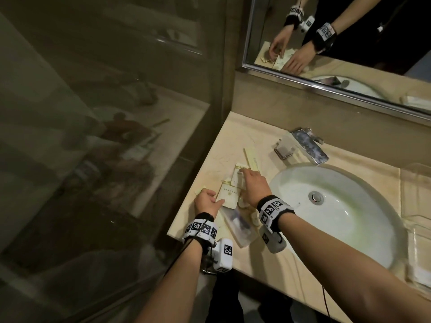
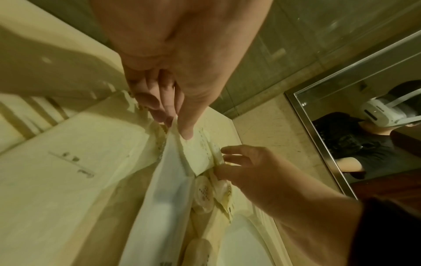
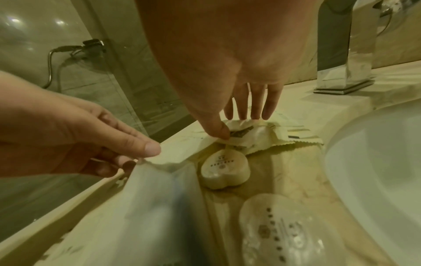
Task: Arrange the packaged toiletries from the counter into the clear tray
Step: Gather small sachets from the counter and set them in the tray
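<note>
Several packaged toiletries lie on the counter left of the sink. My left hand [image 1: 220, 201] [image 2: 180, 127] pinches a corner of a cream packet [image 1: 229, 197] [image 2: 198, 154], where it overlaps a long clear bag [image 1: 238, 226] [image 3: 150, 207]. My right hand [image 1: 242, 174] [image 3: 237, 126] holds a small white sachet [image 1: 238, 179] [image 3: 248, 135] between thumb and fingertips. Two wrapped soaps [image 1: 242, 202] [image 3: 224, 169] lie beside the bag. A long narrow packet [image 1: 251, 158] lies farther back. The clear tray [image 1: 410, 220] stands right of the sink, far from both hands.
The white sink [image 1: 338, 213] lies between the toiletries and the tray, with a chrome faucet [image 1: 307, 145] behind it. A glass shower wall [image 1: 105, 136] borders the counter on the left. A mirror [image 1: 338, 43] hangs above the backsplash. The counter's front edge is close to my wrists.
</note>
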Demonstrator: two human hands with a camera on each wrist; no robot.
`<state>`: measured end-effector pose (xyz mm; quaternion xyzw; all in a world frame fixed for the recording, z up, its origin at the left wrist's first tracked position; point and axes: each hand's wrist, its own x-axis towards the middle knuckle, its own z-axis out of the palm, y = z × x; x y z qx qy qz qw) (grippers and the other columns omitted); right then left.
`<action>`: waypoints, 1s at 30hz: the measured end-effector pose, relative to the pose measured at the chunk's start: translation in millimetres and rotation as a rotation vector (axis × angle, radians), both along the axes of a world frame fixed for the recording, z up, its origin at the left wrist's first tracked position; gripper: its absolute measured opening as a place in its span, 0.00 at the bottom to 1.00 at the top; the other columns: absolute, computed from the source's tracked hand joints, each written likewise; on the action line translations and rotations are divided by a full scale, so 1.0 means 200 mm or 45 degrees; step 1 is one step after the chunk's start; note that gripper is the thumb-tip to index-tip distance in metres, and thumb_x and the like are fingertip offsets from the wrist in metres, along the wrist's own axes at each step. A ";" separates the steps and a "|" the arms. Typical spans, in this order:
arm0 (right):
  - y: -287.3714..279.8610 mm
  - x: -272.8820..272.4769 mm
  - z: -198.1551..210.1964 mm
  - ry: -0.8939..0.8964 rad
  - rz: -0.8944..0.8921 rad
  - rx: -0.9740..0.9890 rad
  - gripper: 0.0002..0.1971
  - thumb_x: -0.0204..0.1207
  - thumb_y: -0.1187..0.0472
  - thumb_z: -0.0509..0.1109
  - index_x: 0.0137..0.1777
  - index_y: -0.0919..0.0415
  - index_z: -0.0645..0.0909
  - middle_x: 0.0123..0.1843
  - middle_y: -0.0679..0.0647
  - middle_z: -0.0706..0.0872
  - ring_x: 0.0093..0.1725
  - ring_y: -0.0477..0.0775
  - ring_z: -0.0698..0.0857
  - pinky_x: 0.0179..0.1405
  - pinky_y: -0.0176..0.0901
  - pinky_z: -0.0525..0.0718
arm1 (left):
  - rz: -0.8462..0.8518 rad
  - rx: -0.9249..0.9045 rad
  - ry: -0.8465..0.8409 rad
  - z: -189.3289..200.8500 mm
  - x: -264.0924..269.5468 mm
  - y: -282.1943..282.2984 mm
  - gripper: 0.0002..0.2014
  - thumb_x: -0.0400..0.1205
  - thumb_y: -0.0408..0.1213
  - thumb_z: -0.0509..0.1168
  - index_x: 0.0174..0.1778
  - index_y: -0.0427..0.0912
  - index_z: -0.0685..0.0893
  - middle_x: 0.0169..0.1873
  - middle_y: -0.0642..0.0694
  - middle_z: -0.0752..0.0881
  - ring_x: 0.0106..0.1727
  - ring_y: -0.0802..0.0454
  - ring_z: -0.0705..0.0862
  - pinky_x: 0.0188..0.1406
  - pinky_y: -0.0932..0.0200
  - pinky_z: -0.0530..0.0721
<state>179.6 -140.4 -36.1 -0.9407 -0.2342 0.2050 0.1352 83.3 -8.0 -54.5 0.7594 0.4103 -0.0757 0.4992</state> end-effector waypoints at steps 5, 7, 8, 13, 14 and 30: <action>0.01 -0.02 -0.03 -0.053 0.008 0.000 0.30 0.72 0.71 0.64 0.76 0.62 0.69 0.77 0.59 0.74 0.75 0.63 0.71 0.73 0.55 0.72 | -0.033 0.001 0.027 0.00 0.02 0.01 0.17 0.74 0.34 0.75 0.58 0.35 0.85 0.44 0.42 0.86 0.49 0.46 0.85 0.51 0.62 0.79; 0.01 -0.02 -0.04 -0.073 0.014 0.010 0.30 0.73 0.71 0.65 0.77 0.60 0.69 0.77 0.58 0.75 0.75 0.62 0.71 0.74 0.55 0.72 | -0.021 0.008 0.022 0.01 0.02 0.02 0.16 0.75 0.34 0.75 0.57 0.35 0.85 0.43 0.43 0.85 0.51 0.46 0.85 0.51 0.62 0.79; 0.01 -0.01 -0.05 -0.093 0.015 0.019 0.29 0.74 0.70 0.66 0.76 0.59 0.69 0.76 0.57 0.76 0.74 0.62 0.73 0.73 0.54 0.73 | -0.009 0.007 0.017 0.01 0.02 0.03 0.15 0.76 0.35 0.74 0.57 0.35 0.85 0.43 0.45 0.85 0.50 0.47 0.85 0.49 0.63 0.78; -0.01 0.02 -0.01 -0.224 -0.048 0.149 0.22 0.78 0.70 0.65 0.72 0.57 0.77 0.65 0.58 0.86 0.64 0.62 0.83 0.64 0.54 0.81 | 0.077 -0.044 -0.031 0.06 0.03 0.07 0.08 0.77 0.34 0.72 0.50 0.38 0.83 0.47 0.42 0.87 0.47 0.45 0.86 0.51 0.55 0.85; -0.01 0.03 0.01 -0.262 -0.074 0.203 0.21 0.79 0.71 0.63 0.70 0.57 0.78 0.61 0.59 0.88 0.60 0.63 0.85 0.60 0.53 0.83 | 0.105 -0.068 -0.052 0.07 0.03 0.09 0.06 0.77 0.33 0.71 0.47 0.40 0.82 0.49 0.38 0.88 0.47 0.42 0.88 0.52 0.50 0.87; -0.83 0.20 0.63 -0.044 -0.620 1.145 0.13 0.75 0.53 0.76 0.58 0.53 0.88 0.51 0.46 0.93 0.51 0.43 0.91 0.55 0.36 0.86 | 0.077 -0.389 -0.496 0.62 0.41 -0.43 0.12 0.78 0.26 0.68 0.51 0.42 0.75 0.57 0.37 0.83 0.50 0.43 0.90 0.59 0.48 0.86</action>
